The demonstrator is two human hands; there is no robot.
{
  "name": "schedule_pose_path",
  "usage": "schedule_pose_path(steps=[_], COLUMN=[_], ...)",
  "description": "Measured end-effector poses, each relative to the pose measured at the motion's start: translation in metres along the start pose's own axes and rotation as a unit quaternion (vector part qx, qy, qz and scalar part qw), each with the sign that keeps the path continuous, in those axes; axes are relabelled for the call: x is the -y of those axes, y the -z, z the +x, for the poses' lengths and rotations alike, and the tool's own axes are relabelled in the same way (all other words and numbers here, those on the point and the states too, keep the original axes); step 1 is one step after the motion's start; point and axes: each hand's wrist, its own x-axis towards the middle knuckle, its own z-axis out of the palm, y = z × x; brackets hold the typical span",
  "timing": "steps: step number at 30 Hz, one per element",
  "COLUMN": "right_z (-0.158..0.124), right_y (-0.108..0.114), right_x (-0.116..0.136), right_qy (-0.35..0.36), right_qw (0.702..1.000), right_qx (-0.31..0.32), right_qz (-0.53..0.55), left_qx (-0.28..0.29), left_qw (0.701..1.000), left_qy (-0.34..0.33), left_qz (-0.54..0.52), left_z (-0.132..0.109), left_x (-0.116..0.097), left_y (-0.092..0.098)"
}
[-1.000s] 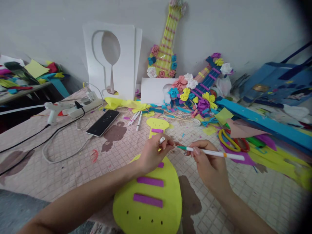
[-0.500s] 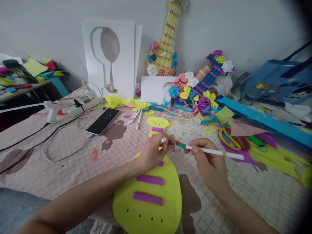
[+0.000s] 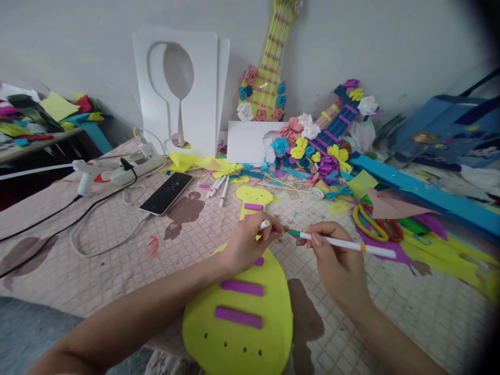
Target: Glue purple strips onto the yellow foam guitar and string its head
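My left hand [image 3: 250, 242] is closed over the neck of a yellow foam guitar shape [image 3: 242, 304] with purple strips across it. A white marker [image 3: 265, 224], of which only the end shows, sticks out of its fingers. My right hand [image 3: 338, 260] grips a white felt-tip pen [image 3: 347, 244] with an orange band. Its green tip points left, close to my left fingertips. Something thin and brownish, too small to make out, shows between the fingertips and the tip. Small dark holes dot the lower body of the guitar shape.
A phone [image 3: 166, 194], several white markers [image 3: 224, 191], a glue gun [image 3: 86, 177] and a power strip [image 3: 136, 171] lie to the left. Scissors [image 3: 369, 223] lie right among foam scraps. Decorated guitars [image 3: 269, 67] and cut-out white boards [image 3: 205, 104] stand at the back.
The whole view has shifted slightly to the right. Both hands keep nearly the same pose, with the green tip still beside my left fingertips.
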Motion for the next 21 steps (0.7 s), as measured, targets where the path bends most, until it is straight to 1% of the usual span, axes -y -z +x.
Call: schedule_pose_path(steps=[9, 21], right_z=[-0.0004, 0.0005], right_y=[0.0011, 0.0009], right_x=[0.0009, 0.001], right_qy=[-0.001, 0.0], right_qw=[1.0, 1.0], right_qx=[-0.002, 0.001], right_qz=[-0.018, -0.029], left_qx=[0.004, 0.008], left_qw=[1.0, 1.0], left_qy=[-0.001, 0.019], left_qz=[0.001, -0.007], left_z=[0.0002, 0.0002], left_x=[0.001, 0.0004], left_y=[-0.0004, -0.0004])
